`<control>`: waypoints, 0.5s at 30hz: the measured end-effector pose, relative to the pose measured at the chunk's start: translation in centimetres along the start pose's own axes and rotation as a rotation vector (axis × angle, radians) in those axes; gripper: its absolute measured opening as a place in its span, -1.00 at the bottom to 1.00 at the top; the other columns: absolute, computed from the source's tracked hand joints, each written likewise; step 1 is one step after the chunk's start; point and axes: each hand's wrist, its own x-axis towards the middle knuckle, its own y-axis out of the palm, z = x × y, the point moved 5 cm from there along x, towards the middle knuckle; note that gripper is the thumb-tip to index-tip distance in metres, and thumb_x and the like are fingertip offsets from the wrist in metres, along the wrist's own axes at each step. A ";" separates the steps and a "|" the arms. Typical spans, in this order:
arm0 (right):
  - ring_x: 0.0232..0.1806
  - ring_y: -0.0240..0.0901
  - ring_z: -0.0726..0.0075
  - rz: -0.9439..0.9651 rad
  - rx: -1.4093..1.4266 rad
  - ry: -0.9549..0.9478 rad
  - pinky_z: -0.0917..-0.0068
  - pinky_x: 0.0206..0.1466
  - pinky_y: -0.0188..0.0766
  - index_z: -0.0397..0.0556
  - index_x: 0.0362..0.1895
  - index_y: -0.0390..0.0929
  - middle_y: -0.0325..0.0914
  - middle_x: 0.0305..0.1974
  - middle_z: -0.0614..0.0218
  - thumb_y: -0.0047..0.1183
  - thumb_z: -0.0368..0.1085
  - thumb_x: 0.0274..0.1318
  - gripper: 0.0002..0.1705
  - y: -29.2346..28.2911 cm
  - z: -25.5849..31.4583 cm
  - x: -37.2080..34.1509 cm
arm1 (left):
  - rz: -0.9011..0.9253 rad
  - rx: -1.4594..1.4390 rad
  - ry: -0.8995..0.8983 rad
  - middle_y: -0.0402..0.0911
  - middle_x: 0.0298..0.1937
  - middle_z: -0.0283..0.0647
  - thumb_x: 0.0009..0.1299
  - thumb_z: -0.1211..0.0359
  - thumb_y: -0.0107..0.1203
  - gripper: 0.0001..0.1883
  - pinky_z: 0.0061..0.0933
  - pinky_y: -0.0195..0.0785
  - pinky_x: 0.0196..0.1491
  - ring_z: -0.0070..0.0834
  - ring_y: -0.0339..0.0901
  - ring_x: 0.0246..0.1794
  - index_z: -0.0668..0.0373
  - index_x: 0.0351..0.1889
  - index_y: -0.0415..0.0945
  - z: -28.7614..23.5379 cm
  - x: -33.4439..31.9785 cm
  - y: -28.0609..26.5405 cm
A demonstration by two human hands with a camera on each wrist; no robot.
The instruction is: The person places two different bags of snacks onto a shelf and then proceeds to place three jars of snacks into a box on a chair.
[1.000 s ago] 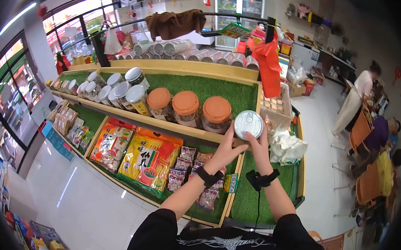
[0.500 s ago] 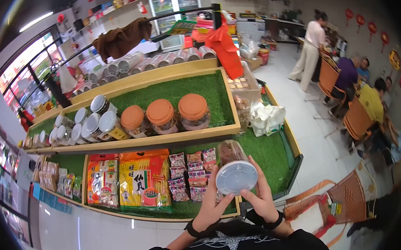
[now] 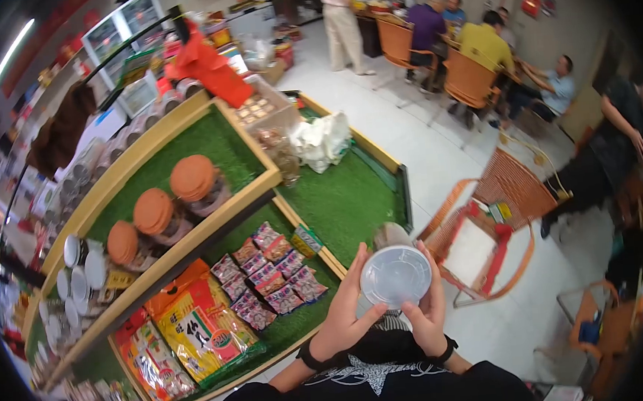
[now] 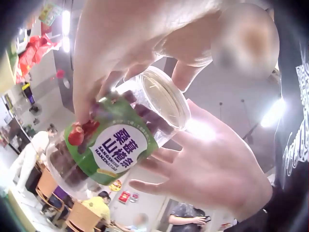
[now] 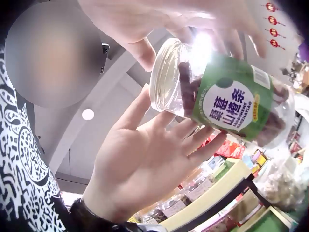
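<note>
Both hands hold a clear plastic jar (image 3: 395,277) in front of the chest, its round translucent lid facing up toward the head camera. My left hand (image 3: 343,324) grips one side and my right hand (image 3: 428,314) the other, thumbs at the lid. A green label (image 4: 116,140) with a white patch and Chinese characters wraps the jar. Dark reddish-brown pieces (image 5: 186,87) show through its wall. In the left wrist view the left fingers bend over the jar's side, with the right palm beneath.
On the left, a green-lined wooden stand (image 3: 275,175) carries orange-lidded jars (image 3: 199,181), white-lidded jars (image 3: 79,281), and snack packets (image 3: 271,275). A wicker chair (image 3: 518,190) with a white-topped box stands to the right. Several people sit around a table behind; a dark-clothed person (image 3: 608,136) is at the right.
The head view has swung right, away from the stand. Both hands have brought the jar from beside the orange-lidded jars in close to the body.
</note>
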 end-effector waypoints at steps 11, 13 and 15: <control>0.41 -0.28 0.03 -0.245 -0.044 -0.160 0.20 0.38 -0.24 -0.17 0.33 -0.07 -0.27 0.37 -0.05 0.09 -0.29 -0.03 -0.14 -8.2 2.6 -2.8 | 0.241 -0.174 0.114 -0.16 0.39 0.16 0.22 0.28 0.10 -0.21 -0.25 -0.16 0.33 -0.10 -0.07 0.39 0.36 0.32 -0.08 -1.0 4.4 8.1; 0.41 -0.28 0.03 -0.289 -0.073 -0.173 0.20 0.38 -0.24 -0.16 0.33 -0.06 -0.27 0.37 -0.05 0.09 -0.29 -0.03 -0.14 -10.8 3.0 -3.2 | 0.263 -0.212 0.132 -0.13 0.38 0.16 0.22 0.25 0.11 -0.22 -0.24 -0.12 0.32 -0.07 -0.04 0.38 0.33 0.32 -0.05 -1.2 5.6 10.7; 0.41 -0.28 0.03 -0.320 -0.102 -0.190 0.20 0.38 -0.24 -0.14 0.33 -0.05 -0.27 0.37 -0.05 0.09 -0.29 -0.02 -0.15 -13.4 3.6 -3.3 | 0.294 -0.230 0.156 -0.12 0.38 0.16 0.22 0.24 0.11 -0.21 -0.24 -0.11 0.32 -0.07 -0.04 0.37 0.32 0.32 -0.05 -1.6 6.9 13.5</control>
